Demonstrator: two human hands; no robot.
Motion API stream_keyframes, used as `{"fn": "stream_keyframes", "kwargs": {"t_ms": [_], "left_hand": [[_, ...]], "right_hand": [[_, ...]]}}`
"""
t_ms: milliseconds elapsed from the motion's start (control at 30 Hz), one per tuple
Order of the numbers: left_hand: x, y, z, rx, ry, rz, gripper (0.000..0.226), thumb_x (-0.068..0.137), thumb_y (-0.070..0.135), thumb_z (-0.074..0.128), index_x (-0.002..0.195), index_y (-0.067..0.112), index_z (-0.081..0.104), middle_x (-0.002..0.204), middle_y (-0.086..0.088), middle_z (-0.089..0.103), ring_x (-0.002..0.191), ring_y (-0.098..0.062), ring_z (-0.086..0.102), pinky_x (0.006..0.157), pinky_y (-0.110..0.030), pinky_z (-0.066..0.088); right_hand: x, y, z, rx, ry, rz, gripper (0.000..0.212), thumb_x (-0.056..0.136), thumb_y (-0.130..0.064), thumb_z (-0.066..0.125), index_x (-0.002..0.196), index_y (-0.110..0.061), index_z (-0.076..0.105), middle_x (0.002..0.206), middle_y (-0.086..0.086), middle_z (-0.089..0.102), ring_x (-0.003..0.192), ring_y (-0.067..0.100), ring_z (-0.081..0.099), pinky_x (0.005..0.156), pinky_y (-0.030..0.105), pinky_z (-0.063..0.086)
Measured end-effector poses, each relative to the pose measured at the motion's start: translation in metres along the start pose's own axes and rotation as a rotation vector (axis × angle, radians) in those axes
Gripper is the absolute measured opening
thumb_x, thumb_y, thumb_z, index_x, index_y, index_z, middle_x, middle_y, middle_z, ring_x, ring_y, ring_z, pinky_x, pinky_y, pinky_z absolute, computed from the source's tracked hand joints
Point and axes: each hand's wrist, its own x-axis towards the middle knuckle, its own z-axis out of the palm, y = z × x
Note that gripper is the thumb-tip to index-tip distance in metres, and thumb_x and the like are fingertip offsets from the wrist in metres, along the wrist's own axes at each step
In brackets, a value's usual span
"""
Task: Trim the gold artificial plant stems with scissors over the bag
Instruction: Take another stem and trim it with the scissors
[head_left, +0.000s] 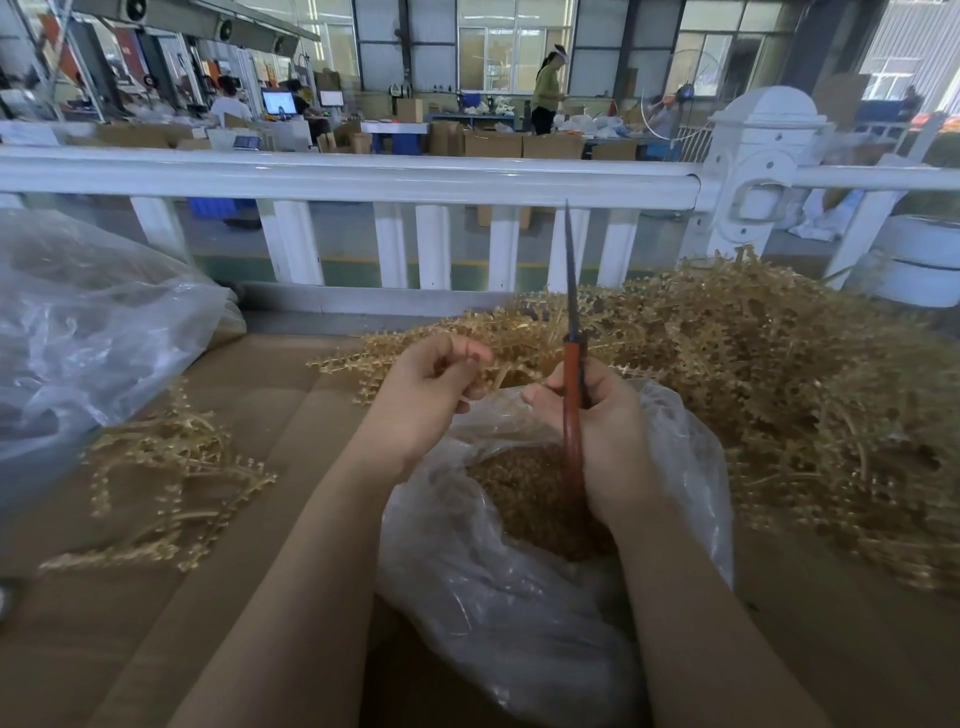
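The right hand (608, 441) grips the scissors (573, 364) by their orange handles, with the blades together and pointing straight up, so no cut is under way. The left hand (431, 395) has its fingers curled, pinching the end of a gold stem (488, 371) that reaches toward the big pile; exactly how much it holds is hard to tell. Both hands sit above the open clear bag (519, 597), which stands at the near edge of the desk (249, 415) and already holds a thick layer of gold trimmings (524, 488).

Judging from that, the work is well begun but far from finished. A large heap of stems (769, 374) fills the far right corner of the desk, apparently still waiting. A smaller loose bunch (171, 467) lies toward the left edge, possibly the trimmed ones, though that cannot be confirmed. Another clear bag (88, 332) sits at the far left corner.
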Motion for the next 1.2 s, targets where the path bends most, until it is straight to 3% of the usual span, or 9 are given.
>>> {"fn": "stream_keyframes", "kwargs": {"t_ms": [167,267,433,733,867,933,1033,1133,1200], "left_hand": [[-0.002,0.004,-0.011,0.144,-0.162,0.056,0.014,0.085,0.005,0.073,0.083,0.016,0.064,0.078,0.004,0.067,0.073,-0.008,0.062,0.073,-0.025,0.049],[-0.002,0.004,-0.011,0.336,-0.226,0.165,0.018,0.083,0.010,0.077,0.084,0.018,0.061,0.074,0.007,0.065,0.073,-0.011,0.062,0.076,-0.031,0.053],[-0.004,0.007,-0.004,0.615,-0.358,0.232,0.029,0.093,0.012,0.064,0.099,0.035,0.047,0.083,0.002,0.068,0.073,-0.015,0.063,0.074,-0.039,0.052],[-0.008,0.010,0.000,0.346,-0.247,0.074,0.031,0.087,0.014,0.074,0.093,0.024,0.045,0.080,-0.007,0.073,0.071,-0.028,0.070,0.077,-0.052,0.057],[-0.007,0.009,0.004,0.499,-0.239,0.093,0.033,0.083,0.034,0.077,0.097,0.026,0.048,0.074,-0.001,0.068,0.061,-0.014,0.058,0.067,-0.042,0.053],[-0.008,0.010,0.005,0.535,-0.193,0.127,0.041,0.079,0.040,0.079,0.104,0.028,0.050,0.085,0.005,0.061,0.070,-0.009,0.055,0.067,-0.030,0.047],[-0.007,0.013,0.003,0.600,-0.173,0.235,0.056,0.077,0.036,0.083,0.124,0.033,0.053,0.117,0.008,0.046,0.116,-0.016,0.046,0.100,-0.034,0.037],[-0.010,0.015,0.002,0.646,-0.271,0.214,0.049,0.081,0.034,0.079,0.120,0.045,0.053,0.146,0.013,0.030,0.138,-0.009,0.021,0.110,-0.039,0.012],[-0.009,0.013,0.002,0.681,-0.271,0.216,0.037,0.080,0.035,0.079,0.105,0.042,0.053,0.148,0.016,0.031,0.137,-0.006,0.022,0.108,-0.039,0.012]], "right_hand": [[0.000,0.002,-0.004,0.080,0.031,-0.011,0.022,0.086,-0.010,0.079,0.080,-0.021,0.061,0.072,-0.003,0.060,0.065,0.015,0.057,0.066,0.035,0.052],[0.001,0.001,-0.003,0.109,0.024,-0.010,0.023,0.085,-0.009,0.079,0.079,-0.022,0.060,0.063,-0.010,0.055,0.054,0.006,0.052,0.055,0.022,0.046],[0.000,0.000,-0.003,0.167,0.011,-0.022,0.026,0.086,-0.006,0.078,0.077,-0.026,0.064,0.073,-0.001,0.058,0.076,0.027,0.056,0.077,0.050,0.050],[0.001,0.001,-0.001,0.089,0.015,-0.085,0.023,0.085,-0.005,0.078,0.093,-0.019,0.062,0.075,-0.013,0.064,0.074,0.011,0.063,0.077,0.035,0.049],[0.002,0.002,-0.003,0.181,-0.044,-0.076,0.021,0.085,-0.005,0.073,0.094,-0.013,0.056,0.089,0.011,0.052,0.085,0.027,0.054,0.080,0.043,0.047],[0.002,0.002,-0.005,0.218,-0.077,-0.088,0.022,0.091,0.007,0.067,0.096,-0.009,0.054,0.086,0.008,0.049,0.077,0.020,0.055,0.075,0.033,0.049],[0.001,0.003,-0.006,0.270,-0.140,-0.100,0.021,0.091,0.014,0.061,0.097,-0.005,0.053,0.078,0.002,0.047,0.062,0.005,0.053,0.062,0.015,0.046],[-0.001,0.001,-0.004,0.297,-0.202,-0.073,0.024,0.091,0.014,0.061,0.095,-0.009,0.056,0.083,-0.001,0.063,0.073,0.007,0.066,0.065,0.019,0.053],[-0.002,0.001,-0.004,0.293,-0.247,-0.050,0.023,0.090,0.012,0.062,0.096,-0.010,0.058,0.088,-0.004,0.071,0.085,0.014,0.072,0.070,0.028,0.059]]}}
